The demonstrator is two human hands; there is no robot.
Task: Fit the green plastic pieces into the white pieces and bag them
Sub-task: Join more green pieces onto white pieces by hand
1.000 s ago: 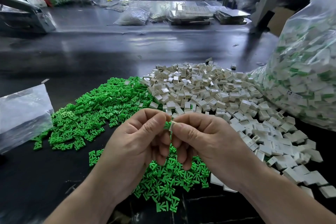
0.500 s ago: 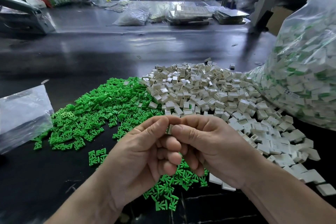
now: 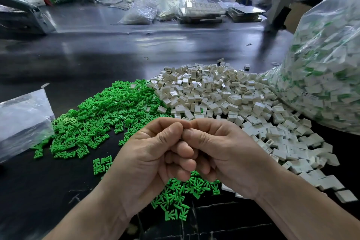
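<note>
Lower left: clear bag (image 3: 23,121), then green pieces (image 3: 101,115) heaped. Centre: left hand (image 3: 155,161) and right hand (image 3: 224,158), fingers (image 3: 182,151) curled tight, thumbs butted; whatever they pinch is hidden, can't tell. White pieces (image 3: 224,99) right-centre, full bag (image 3: 327,76) far right. Risk: a crooked press jams the fit, or the part slips into the piles.

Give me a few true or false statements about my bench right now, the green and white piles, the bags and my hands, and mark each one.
1. The green pieces lie left of the white pieces. True.
2. The big bag on the right holds only green parts. False: mostly white, with green showing in places.
3. The left hand and right hand meet thumb to thumb. True.
4. The left hand is digging in the white pile. False: it is held against the right hand, above green pieces.
5. The small clear bag is stuffed with parts. False: it lies flat, none visible inside.
</note>
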